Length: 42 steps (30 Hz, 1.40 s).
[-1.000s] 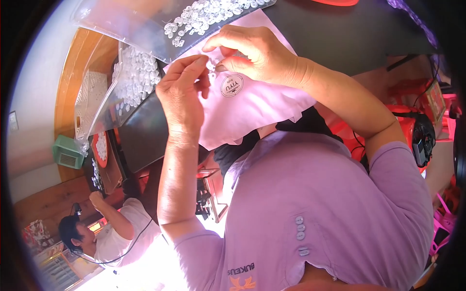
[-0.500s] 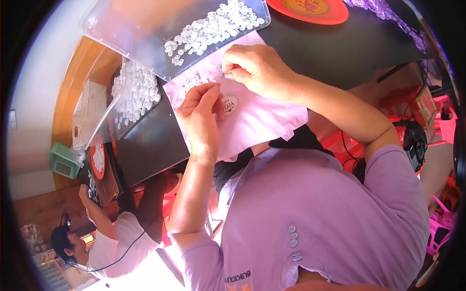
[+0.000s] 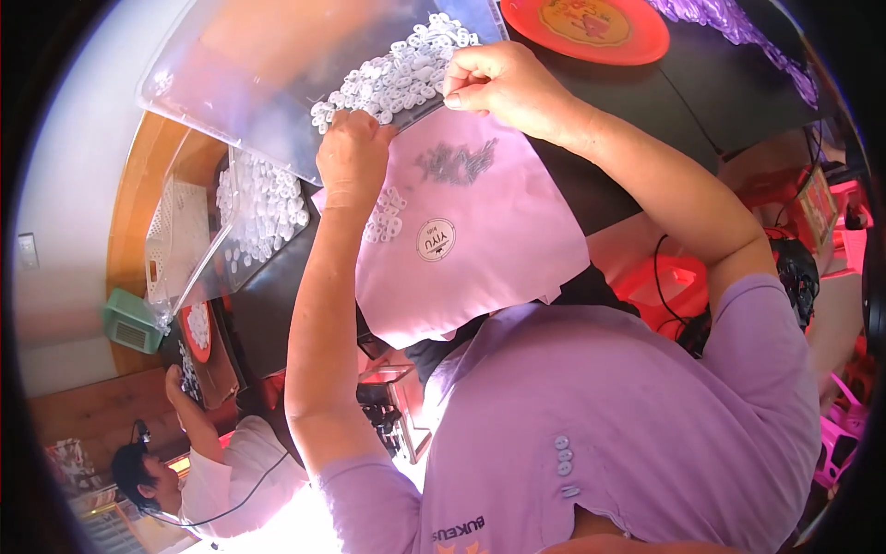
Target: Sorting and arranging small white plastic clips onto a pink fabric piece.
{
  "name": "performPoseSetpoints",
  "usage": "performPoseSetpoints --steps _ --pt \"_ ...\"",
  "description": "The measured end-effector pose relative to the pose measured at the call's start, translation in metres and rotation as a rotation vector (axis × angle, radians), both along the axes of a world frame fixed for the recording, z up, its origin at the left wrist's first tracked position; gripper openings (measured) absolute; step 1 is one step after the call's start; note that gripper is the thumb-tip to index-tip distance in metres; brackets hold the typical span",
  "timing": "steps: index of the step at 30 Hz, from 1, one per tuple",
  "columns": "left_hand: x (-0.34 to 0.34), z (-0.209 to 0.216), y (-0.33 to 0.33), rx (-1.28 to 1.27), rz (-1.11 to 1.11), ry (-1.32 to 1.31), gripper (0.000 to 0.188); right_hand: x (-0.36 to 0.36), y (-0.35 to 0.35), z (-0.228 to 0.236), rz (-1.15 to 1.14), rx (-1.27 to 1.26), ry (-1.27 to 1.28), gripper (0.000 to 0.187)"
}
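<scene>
A pink cloth (image 3: 480, 277) with a round white label lies spread from my lap up to a clear plastic tray (image 3: 231, 138). Small white ring-like plastic pieces (image 3: 392, 83) are heaped in that tray. My left hand (image 3: 353, 159) is at the tray's near rim, fingers curled closed against the heap; what they hold is hidden. My right hand (image 3: 503, 83) is pinched at the heap's right end, over the cloth's far edge, and anything in it is too small to name. Thin grey metal bits (image 3: 457, 163) and a small pile of white pieces (image 3: 385, 217) rest on the cloth.
A second clear bin (image 3: 263, 203) of white pieces stands at the left. A red round plate (image 3: 591, 32) and purple shiny wrapping (image 3: 738, 42) are at the far right. Another person (image 3: 231, 471) works at the lower left, by a green basket (image 3: 132, 321).
Both hands have moved away from me, from close together over the cloth to the tray's near rim, and farther apart. The metal bits and white pile on the cloth are now uncovered.
</scene>
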State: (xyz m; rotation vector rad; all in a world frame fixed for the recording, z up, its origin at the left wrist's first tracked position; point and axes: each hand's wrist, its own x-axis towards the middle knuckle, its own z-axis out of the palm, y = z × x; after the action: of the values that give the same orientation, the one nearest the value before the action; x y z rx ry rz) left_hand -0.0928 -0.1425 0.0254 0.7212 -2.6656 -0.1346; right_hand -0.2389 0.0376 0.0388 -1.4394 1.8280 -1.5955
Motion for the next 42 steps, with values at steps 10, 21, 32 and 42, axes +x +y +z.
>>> performPoseSetpoints --steps 10,21,32,42 --pt "0.005 -0.012 -0.016 -0.187 -0.137 0.125 0.008 -0.012 -0.002 -0.009 0.032 -0.039 -0.073 0.009" --pt "0.051 0.021 0.112 1.116 -0.080 0.696 0.012 0.037 0.016 0.027 0.227 0.202 -0.494 0.009" --pt "0.068 0.015 0.130 1.290 -0.068 0.949 0.011 0.081 0.020 0.014 0.224 0.041 -0.525 0.004" --pt "0.078 0.010 0.136 1.489 -0.038 1.028 0.015 0.090 0.016 0.003 0.182 -0.086 -0.358 0.003"
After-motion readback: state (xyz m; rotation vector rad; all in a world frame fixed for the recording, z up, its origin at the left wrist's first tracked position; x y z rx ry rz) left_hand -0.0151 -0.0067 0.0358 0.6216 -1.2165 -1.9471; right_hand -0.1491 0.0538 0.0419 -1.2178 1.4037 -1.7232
